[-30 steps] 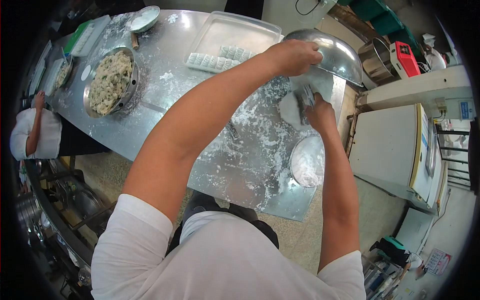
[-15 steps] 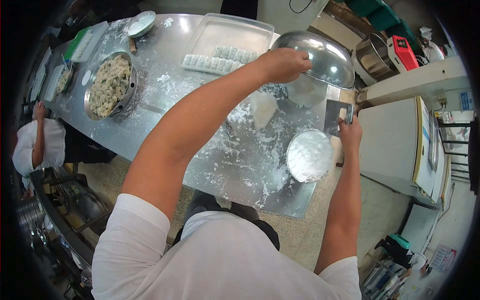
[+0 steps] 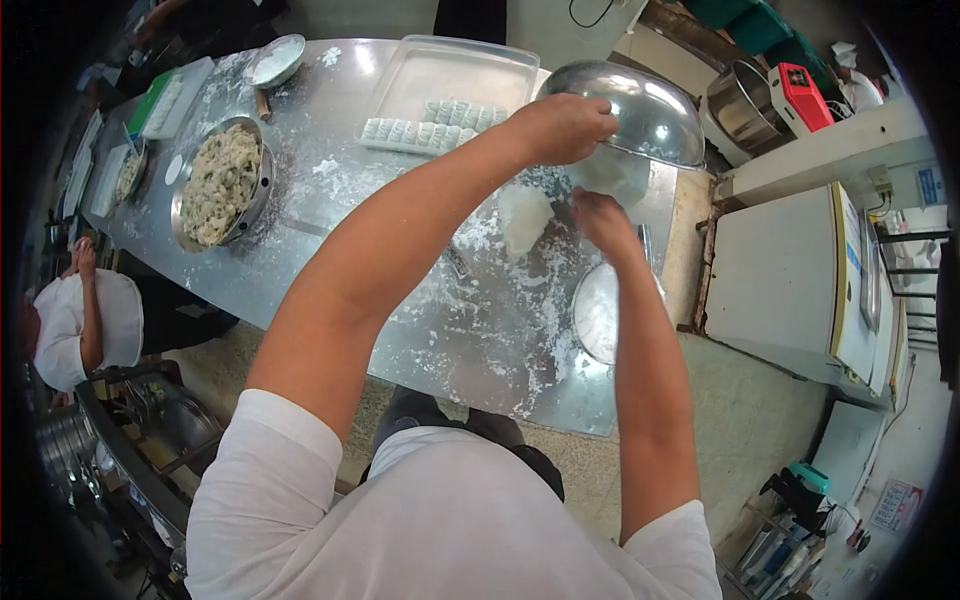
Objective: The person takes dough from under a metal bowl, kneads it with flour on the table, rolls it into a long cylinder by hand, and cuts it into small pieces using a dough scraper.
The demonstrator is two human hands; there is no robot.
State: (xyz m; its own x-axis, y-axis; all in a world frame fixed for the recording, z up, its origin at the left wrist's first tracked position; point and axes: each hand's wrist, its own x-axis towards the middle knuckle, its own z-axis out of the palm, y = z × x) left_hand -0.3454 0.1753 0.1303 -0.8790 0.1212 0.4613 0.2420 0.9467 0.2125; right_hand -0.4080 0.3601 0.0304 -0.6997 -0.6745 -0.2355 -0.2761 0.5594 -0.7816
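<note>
The metal bowl (image 3: 640, 105) is tilted above the far right corner of the counter (image 3: 470, 350); our left hand (image 3: 568, 130) has its fingers closed on the bowl's side. Beneath is the white dough (image 3: 617, 176). Our right hand (image 3: 606, 226) reaches beside it, but its opening and grip we cannot tell.

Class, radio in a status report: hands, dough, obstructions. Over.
Left hand gripping tilted steel bowl. Right hand by the dough under it, contact unclear. Bowl overhangs dough; second dough piece alongside.
</note>
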